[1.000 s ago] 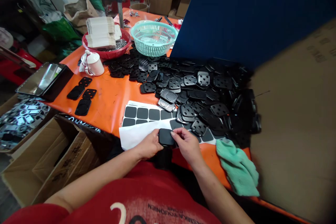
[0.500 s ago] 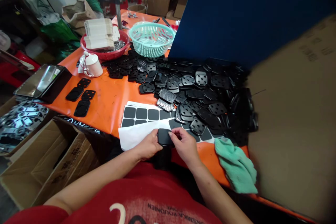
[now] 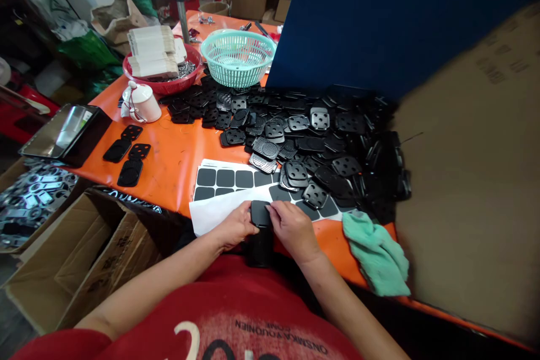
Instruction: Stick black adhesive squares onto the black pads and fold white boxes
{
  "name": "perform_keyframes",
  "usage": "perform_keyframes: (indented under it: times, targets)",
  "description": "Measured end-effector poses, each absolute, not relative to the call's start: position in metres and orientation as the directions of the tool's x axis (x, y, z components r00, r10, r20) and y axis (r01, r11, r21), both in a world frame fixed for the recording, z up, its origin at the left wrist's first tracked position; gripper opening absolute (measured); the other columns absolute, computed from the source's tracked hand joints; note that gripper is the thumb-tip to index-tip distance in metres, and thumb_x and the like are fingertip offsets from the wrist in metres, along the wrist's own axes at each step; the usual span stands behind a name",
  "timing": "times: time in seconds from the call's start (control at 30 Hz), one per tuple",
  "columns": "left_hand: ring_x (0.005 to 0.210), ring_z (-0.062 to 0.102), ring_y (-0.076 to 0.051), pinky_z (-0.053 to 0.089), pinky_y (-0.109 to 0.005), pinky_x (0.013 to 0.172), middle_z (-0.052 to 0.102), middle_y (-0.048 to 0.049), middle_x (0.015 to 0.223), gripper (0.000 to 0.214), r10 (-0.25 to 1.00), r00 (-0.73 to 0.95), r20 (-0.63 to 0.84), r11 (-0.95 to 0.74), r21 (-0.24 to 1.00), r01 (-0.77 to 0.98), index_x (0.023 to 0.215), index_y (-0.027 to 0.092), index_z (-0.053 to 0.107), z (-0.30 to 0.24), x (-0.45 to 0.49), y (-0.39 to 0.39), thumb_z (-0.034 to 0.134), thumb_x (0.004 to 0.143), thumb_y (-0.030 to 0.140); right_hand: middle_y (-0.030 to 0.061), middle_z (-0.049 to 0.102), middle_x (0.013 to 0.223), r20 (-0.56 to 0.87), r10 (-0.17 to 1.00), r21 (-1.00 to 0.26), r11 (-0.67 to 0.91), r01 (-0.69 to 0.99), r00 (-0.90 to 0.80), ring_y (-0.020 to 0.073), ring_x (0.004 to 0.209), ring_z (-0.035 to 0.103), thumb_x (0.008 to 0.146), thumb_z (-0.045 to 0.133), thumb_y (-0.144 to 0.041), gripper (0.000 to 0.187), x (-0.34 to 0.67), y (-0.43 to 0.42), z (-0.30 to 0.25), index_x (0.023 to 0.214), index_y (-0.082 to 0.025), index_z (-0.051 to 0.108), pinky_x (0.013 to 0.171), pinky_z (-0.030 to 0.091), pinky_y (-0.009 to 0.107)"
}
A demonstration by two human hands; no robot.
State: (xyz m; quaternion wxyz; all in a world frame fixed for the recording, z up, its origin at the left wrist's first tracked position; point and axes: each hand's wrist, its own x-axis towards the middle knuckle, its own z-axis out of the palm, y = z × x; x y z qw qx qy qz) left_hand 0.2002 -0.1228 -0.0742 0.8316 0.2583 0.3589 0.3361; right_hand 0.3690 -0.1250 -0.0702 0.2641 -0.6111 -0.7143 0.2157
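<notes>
Both hands meet at the near edge of the orange table (image 3: 177, 157). My left hand (image 3: 234, 225) and my right hand (image 3: 291, 228) are closed on one small black square pad (image 3: 260, 212), fingers pinched on its two sides. Under it stands a dark stack of similar pieces (image 3: 260, 247), partly hidden by my hands. Just beyond lies a white sheet with black square stickers (image 3: 230, 180). A big heap of black plastic plates (image 3: 320, 140) covers the table's middle and right.
A green cloth (image 3: 375, 259) lies right of my hands. Farther back stand a teal basket (image 3: 237, 57), a red bowl with paper stacks (image 3: 162, 64) and a white teapot (image 3: 141, 102). A blue board (image 3: 379, 17), brown cardboard (image 3: 472, 180), and open boxes (image 3: 76, 247) at left surround me.
The view has shifted slightly. My hands stay together on the pad, with the right fingers now lower on its right edge.
</notes>
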Motion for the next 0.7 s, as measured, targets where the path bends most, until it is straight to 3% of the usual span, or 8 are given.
perform_keyframes:
  times: [0.23, 0.33, 0.43, 0.57, 0.7]
  targets:
    - [0.074, 0.066, -0.017, 0.048, -0.028, 0.07, 0.066, -0.0031, 0.091, 0.064, 0.737, 0.55, -0.392, 0.639, 0.67, -0.379, 0.111, 0.019, 0.048, -0.073, 0.2, -0.125, 0.077, 0.054, 0.012, 0.0059, 0.068, 0.079, 0.093, 0.99, -0.714, 0.141, 0.686, -0.107, 0.02, 0.072, 0.062, 0.092, 0.055, -0.038, 0.021, 0.383, -0.12, -0.066, 0.089, -0.021, 0.066, 0.068, 0.046, 0.029]
    - [0.064, 0.063, -0.013, 0.049, -0.023, 0.061, 0.064, 0.0011, 0.079, 0.049, 0.789, 0.44, -0.43, 0.585, 0.744, -0.322, 0.102, 0.018, 0.051, -0.065, 0.205, -0.127, 0.079, 0.062, 0.025, 0.0015, 0.069, 0.077, 0.079, 0.982, -0.784, 0.169, 0.598, -0.174, 0.0166, 0.071, 0.064, 0.091, 0.055, -0.034, 0.019, 0.38, -0.122, -0.062, 0.083, -0.022, 0.067, 0.066, 0.048, 0.025]
    - [0.053, 0.063, -0.015, 0.049, -0.024, 0.05, 0.064, 0.0016, 0.066, 0.044, 0.78, 0.366, -0.507, 0.617, 0.721, -0.315, 0.09, 0.02, 0.046, -0.052, 0.212, -0.13, 0.076, 0.067, 0.043, 0.0002, 0.067, 0.069, 0.088, 0.98, -0.835, 0.169, 0.524, -0.177, 0.0142, 0.062, 0.062, 0.095, 0.051, -0.037, 0.026, 0.379, -0.125, -0.063, 0.084, -0.021, 0.068, 0.06, 0.049, 0.023]
    - [0.046, 0.062, -0.018, 0.051, -0.027, 0.041, 0.062, 0.0026, 0.056, 0.047, 0.741, 0.37, -0.56, 0.667, 0.676, -0.312, 0.081, 0.021, 0.043, -0.025, 0.211, -0.129, 0.079, 0.063, 0.046, 0.0009, 0.066, 0.068, 0.13, 0.986, -0.866, 0.162, 0.473, -0.101, 0.0129, 0.055, 0.06, 0.098, 0.044, -0.037, 0.031, 0.393, -0.124, -0.073, 0.101, -0.017, 0.067, 0.053, 0.05, 0.023]
    - [0.041, 0.059, -0.017, 0.049, -0.028, 0.036, 0.056, 0.0057, 0.052, 0.048, 0.77, 0.267, -0.58, 0.635, 0.736, -0.233, 0.073, 0.021, 0.044, 0.011, 0.174, -0.122, 0.077, 0.062, 0.053, 0.0028, 0.068, 0.074, 0.202, 0.977, -0.855, 0.211, 0.473, -0.07, 0.0154, 0.063, 0.064, 0.095, 0.051, -0.034, 0.023, 0.407, -0.123, -0.085, 0.098, -0.019, 0.068, 0.059, 0.053, 0.026]
